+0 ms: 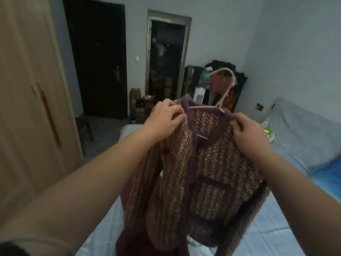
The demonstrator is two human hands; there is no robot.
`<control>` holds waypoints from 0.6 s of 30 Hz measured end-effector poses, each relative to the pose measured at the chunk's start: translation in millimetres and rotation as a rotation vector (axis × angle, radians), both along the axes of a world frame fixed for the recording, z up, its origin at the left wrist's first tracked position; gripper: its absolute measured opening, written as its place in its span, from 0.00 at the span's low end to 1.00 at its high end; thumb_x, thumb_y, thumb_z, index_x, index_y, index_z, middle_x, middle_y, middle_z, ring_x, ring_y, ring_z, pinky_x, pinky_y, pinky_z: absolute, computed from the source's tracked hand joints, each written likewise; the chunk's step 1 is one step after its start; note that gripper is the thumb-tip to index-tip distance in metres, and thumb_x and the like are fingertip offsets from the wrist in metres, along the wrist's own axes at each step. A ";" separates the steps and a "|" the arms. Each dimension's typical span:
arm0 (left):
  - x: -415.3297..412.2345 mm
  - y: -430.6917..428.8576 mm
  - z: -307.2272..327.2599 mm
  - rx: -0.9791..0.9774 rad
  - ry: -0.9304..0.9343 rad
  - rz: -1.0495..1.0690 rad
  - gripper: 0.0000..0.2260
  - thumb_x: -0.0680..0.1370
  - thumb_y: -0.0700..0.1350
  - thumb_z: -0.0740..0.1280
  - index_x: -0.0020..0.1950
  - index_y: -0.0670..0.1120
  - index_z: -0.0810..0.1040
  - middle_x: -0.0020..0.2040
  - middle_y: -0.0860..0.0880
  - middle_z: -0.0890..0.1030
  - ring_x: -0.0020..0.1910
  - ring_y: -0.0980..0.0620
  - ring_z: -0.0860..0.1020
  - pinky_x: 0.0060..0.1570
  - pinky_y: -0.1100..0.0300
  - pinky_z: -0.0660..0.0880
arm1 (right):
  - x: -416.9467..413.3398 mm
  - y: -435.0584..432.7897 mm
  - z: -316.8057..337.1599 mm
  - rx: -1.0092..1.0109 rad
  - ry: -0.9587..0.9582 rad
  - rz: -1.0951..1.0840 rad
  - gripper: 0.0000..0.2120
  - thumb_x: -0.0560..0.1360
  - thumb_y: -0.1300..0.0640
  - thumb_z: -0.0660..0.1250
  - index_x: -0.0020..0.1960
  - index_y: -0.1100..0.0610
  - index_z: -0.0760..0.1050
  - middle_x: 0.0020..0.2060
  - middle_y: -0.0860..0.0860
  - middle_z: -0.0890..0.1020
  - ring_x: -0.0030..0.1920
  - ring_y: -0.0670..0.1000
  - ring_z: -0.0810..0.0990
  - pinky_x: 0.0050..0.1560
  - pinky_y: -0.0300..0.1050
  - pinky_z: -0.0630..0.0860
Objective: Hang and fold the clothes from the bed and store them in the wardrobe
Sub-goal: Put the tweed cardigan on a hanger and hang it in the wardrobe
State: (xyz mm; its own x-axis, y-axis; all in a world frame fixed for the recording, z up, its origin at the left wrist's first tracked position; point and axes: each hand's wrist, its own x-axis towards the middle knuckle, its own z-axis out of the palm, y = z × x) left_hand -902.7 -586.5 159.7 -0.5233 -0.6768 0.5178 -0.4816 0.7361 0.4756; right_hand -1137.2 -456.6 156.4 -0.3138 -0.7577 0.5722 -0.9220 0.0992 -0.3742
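Both hands are up over the bed (pixel 287 215): left hand (pixel 167 118) and right hand (pixel 248 133) each pinching a shoulder of the purple knit cardigan (pixel 212 163). It's draped on a pink hanger (pixel 224 93), wardrobe (pixel 27 89) off to the left.

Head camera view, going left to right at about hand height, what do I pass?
Wardrobe door → dark closed door → left hand → pink hanger → right hand → pale blue cover at far right. Both hands grip the knitted cardigan, which spans them, so it is left out of the order.
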 end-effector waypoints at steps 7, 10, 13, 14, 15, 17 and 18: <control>39.6 26.5 52.7 -0.144 -0.033 0.015 0.30 0.74 0.49 0.75 0.70 0.61 0.63 0.72 0.53 0.62 0.74 0.48 0.62 0.75 0.43 0.61 | 16.6 15.0 46.8 -0.083 -0.025 0.078 0.06 0.81 0.50 0.59 0.56 0.45 0.74 0.48 0.51 0.83 0.50 0.57 0.80 0.49 0.54 0.77; 61.1 27.9 71.4 -0.081 -0.093 0.063 0.28 0.74 0.51 0.74 0.70 0.61 0.67 0.66 0.57 0.73 0.65 0.53 0.73 0.68 0.44 0.72 | 24.1 23.1 62.2 -0.039 -0.126 0.252 0.07 0.82 0.53 0.60 0.53 0.46 0.77 0.46 0.45 0.82 0.49 0.48 0.79 0.47 0.46 0.74; 87.5 22.1 82.8 -0.044 -0.231 0.044 0.13 0.77 0.51 0.71 0.58 0.64 0.74 0.54 0.61 0.79 0.55 0.60 0.77 0.61 0.47 0.76 | 30.4 30.0 72.9 0.138 -0.095 0.405 0.09 0.83 0.54 0.60 0.55 0.47 0.78 0.48 0.42 0.82 0.50 0.41 0.78 0.47 0.35 0.70; 96.0 21.8 85.5 -0.007 -0.253 0.021 0.12 0.77 0.49 0.71 0.57 0.64 0.76 0.52 0.61 0.80 0.54 0.61 0.77 0.61 0.48 0.76 | 29.9 29.7 73.7 0.177 -0.066 0.411 0.09 0.83 0.53 0.59 0.56 0.46 0.78 0.49 0.42 0.82 0.50 0.40 0.78 0.47 0.34 0.70; 103.2 22.6 87.8 0.031 -0.270 -0.004 0.12 0.77 0.48 0.71 0.57 0.63 0.77 0.52 0.61 0.80 0.53 0.62 0.77 0.61 0.50 0.76 | 28.5 28.9 73.8 0.193 -0.049 0.406 0.09 0.83 0.53 0.59 0.56 0.45 0.77 0.50 0.41 0.81 0.51 0.40 0.78 0.47 0.35 0.70; 112.3 30.0 94.9 0.076 -0.297 -0.042 0.12 0.78 0.47 0.71 0.57 0.62 0.79 0.51 0.62 0.81 0.53 0.64 0.78 0.60 0.55 0.75 | 26.0 24.9 71.4 0.178 -0.049 0.385 0.10 0.83 0.52 0.58 0.59 0.43 0.76 0.53 0.41 0.81 0.54 0.43 0.78 0.50 0.38 0.70; 114.4 35.3 99.4 0.085 -0.308 -0.052 0.12 0.78 0.47 0.71 0.57 0.62 0.79 0.51 0.62 0.81 0.53 0.64 0.78 0.58 0.58 0.75 | 26.6 23.4 69.8 0.171 -0.071 0.388 0.11 0.83 0.52 0.57 0.62 0.42 0.74 0.54 0.42 0.80 0.56 0.44 0.77 0.53 0.41 0.70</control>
